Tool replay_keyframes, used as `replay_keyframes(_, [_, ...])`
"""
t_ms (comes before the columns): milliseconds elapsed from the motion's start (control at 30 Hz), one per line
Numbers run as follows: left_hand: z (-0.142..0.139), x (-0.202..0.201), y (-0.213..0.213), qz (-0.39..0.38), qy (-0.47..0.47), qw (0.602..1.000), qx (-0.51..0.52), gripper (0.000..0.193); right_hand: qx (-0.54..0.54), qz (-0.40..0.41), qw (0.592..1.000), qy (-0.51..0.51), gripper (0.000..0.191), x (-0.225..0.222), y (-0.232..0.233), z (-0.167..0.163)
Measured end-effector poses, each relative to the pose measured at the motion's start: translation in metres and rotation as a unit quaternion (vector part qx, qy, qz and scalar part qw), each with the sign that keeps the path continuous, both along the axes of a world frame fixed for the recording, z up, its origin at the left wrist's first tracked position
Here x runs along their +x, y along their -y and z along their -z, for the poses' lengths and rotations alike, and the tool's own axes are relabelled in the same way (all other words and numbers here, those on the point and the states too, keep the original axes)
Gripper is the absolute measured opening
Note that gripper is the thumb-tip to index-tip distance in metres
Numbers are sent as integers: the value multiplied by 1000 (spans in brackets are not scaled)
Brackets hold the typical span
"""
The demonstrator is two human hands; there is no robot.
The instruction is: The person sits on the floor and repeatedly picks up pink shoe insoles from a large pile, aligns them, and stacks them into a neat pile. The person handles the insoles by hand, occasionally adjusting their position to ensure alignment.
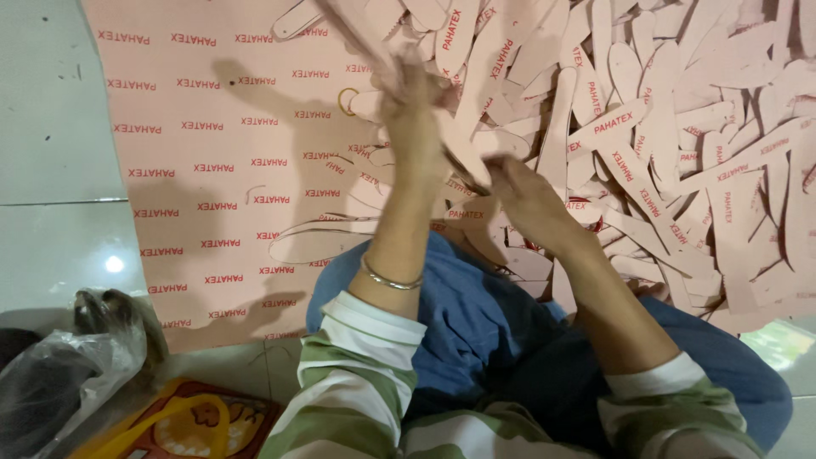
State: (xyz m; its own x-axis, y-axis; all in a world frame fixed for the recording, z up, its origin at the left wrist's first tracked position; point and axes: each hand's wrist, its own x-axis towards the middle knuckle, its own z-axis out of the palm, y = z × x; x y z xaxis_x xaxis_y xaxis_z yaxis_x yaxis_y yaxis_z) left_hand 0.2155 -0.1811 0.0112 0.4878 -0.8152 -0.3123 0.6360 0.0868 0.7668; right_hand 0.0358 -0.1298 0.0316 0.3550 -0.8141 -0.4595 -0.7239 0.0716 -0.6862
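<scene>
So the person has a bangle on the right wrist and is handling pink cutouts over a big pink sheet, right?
Not quite: the head view shows the bangle on the left wrist. The rest holds: both the left hand and right hand handle pink cutouts over the pink sheet.

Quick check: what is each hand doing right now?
Left hand: closed on a pink cut-out strip, blurred.
Right hand: closed on a pink insole-shaped piece.
</scene>
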Motion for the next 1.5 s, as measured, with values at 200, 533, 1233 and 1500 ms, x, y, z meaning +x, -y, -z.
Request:
replay_keyframes(200, [-9, 34, -6, -62, -44, 996, -49, 41, -176, -110, 924, -322, 74, -16, 8, 49])
replay_keyframes(533, [-22, 32, -4, -61, -37, 997, -30, 39, -230, -24, 954, -190, 87, -17, -1, 63])
replay_keyframes(1233, [-17, 23, -5, -19, -27, 999, -14, 41, 104, 282, 937, 180, 94, -9, 25, 29])
replay_keyframes(1500, [-17, 20, -5, -12, -32, 999, -10, 40, 49, 224, 934, 272, 46, -24, 30, 74])
